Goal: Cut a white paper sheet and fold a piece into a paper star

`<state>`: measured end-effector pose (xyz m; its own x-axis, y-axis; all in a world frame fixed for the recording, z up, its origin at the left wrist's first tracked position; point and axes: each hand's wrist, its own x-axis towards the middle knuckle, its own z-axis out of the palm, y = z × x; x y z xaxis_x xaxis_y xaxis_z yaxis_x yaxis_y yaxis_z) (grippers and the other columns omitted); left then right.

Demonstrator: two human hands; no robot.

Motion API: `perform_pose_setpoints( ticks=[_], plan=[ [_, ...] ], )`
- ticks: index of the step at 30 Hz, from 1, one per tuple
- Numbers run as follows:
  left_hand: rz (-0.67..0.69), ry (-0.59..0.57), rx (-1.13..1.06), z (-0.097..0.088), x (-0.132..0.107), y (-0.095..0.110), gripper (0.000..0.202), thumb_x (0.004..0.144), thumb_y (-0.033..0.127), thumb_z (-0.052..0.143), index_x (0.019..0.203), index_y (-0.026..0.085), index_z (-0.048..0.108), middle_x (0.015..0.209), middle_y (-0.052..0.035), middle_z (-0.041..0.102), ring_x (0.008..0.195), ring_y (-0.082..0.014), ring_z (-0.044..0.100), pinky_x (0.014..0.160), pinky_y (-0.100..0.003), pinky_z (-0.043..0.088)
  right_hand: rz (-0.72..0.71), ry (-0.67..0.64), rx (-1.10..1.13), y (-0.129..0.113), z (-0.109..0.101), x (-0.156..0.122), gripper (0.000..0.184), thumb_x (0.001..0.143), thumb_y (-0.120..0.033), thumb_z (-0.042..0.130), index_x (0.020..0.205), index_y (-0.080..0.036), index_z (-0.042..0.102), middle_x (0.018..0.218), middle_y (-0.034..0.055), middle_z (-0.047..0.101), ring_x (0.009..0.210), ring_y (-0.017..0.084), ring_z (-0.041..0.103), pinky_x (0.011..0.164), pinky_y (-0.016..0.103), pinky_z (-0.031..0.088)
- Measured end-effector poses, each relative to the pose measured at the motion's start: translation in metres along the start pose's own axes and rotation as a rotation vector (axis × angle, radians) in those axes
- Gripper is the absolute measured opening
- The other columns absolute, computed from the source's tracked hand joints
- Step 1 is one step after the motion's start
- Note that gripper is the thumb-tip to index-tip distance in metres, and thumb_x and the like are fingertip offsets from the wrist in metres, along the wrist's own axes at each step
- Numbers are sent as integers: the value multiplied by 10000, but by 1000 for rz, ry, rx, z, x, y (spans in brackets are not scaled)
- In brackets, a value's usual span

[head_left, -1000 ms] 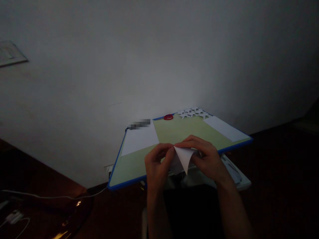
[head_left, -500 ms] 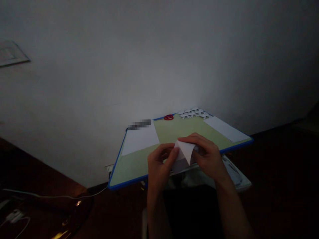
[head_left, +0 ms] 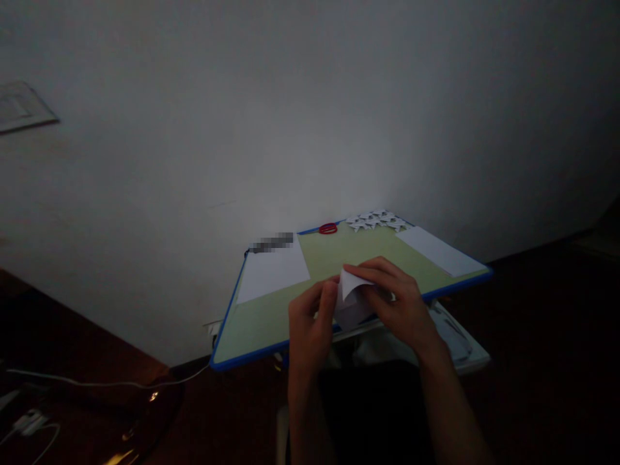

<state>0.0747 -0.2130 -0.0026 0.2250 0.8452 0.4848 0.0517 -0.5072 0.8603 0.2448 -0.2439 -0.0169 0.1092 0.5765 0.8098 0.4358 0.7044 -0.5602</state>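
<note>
A small white piece of folded paper (head_left: 349, 298) is held between both hands just above the near edge of a green board with a blue rim (head_left: 252, 320). My left hand (head_left: 310, 329) pinches its left side with thumb and fingers closed. My right hand (head_left: 397, 303) curls over its top and right side, fingers bent onto the paper. Part of the paper is hidden under my right fingers.
On the board lie a white sheet (head_left: 274, 271) at the left, another white sheet (head_left: 438, 250) at the right, a red ring-shaped object (head_left: 328, 228) and several white folded paper shapes (head_left: 375, 220) at the far edge. A white wall stands behind. White cables (head_left: 72, 381) lie on the dark floor at left.
The paper's hanging point has been folded upward and in; it now sits more compact between the hands. My right fingers have moved over it, both hands shifted slightly up.
</note>
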Motion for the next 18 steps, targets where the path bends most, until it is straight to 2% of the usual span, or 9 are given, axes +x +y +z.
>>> perform_pose_setpoints(
  ticks=[3, 6, 9, 14, 18],
  plan=[
    [-13, -62, -61, -2, -2, 2, 521, 934, 615, 679, 1203, 190, 814, 1067, -109, 820, 940, -254, 737, 793, -331, 563, 2, -15, -11, 1, 1, 0, 541, 954, -20, 602, 1325, -384, 752, 1067, 24, 698, 992, 177, 681, 865, 295, 543],
    [-37, -102, -81, -3, -4, 2, 568, 843, 527, 821, 1320, 225, 751, 1081, -91, 801, 936, -235, 719, 783, -313, 560, 24, -18, 16, 2, 1, 0, 537, 944, -15, 600, 1299, -383, 766, 1063, 16, 707, 985, 173, 685, 858, 285, 545],
    [-73, -131, -92, -4, -5, -2, 488, 875, 440, 803, 1317, 241, 745, 1112, -91, 794, 956, -230, 710, 802, -321, 559, 52, -11, 32, 2, 1, 0, 524, 943, -21, 605, 1282, -384, 771, 1081, 5, 719, 999, 169, 687, 862, 278, 543],
    [-107, -129, -169, -6, -5, -7, 423, 921, 363, 737, 1327, 246, 724, 1246, -108, 771, 1104, -265, 707, 929, -381, 556, 89, -19, 40, 5, -3, -2, 524, 937, -34, 620, 1313, -375, 749, 1167, 6, 735, 1091, 182, 685, 934, 299, 536],
    [-53, -122, -202, -5, -4, -6, 355, 922, 266, 714, 1276, 283, 735, 1254, -66, 771, 1122, -237, 707, 925, -343, 557, 95, -27, 65, 5, -7, -2, 514, 938, -40, 614, 1318, -362, 745, 1208, 12, 745, 1138, 195, 682, 986, 326, 528]
  ],
)
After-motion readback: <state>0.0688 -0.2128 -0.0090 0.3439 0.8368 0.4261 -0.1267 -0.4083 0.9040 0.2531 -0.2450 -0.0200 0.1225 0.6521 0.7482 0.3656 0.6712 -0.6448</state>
